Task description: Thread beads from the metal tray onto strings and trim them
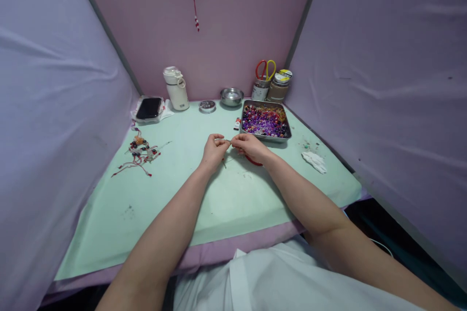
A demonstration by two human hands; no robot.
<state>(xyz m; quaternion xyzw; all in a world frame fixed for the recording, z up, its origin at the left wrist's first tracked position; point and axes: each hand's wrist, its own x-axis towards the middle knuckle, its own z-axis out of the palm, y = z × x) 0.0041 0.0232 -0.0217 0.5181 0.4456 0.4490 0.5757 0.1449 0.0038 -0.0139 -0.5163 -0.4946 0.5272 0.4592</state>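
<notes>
My left hand (214, 150) and my right hand (250, 146) meet over the middle of the table, fingertips nearly touching. Both are closed in a pinch on a thin cord (229, 141), of which only a short bit shows between the fingers. Loose thin ends hang below my left hand onto the tabletop. Beneath my right hand lies a red cord (254, 161), partly hidden by the palm. Just beyond my right hand stands a metal tray (268, 139) of purple, red and dark beads (263, 121), with a tangle of golden thread at its back.
Beaded red-cord ornaments (140, 151) lie at left. Along the back are a phone (149, 108), a white bottle (177, 90), a round container (207, 106), a metal bowl (232, 97), scissors (265, 70) in a jar, and another jar (279, 88). A white glove (314, 162) lies right.
</notes>
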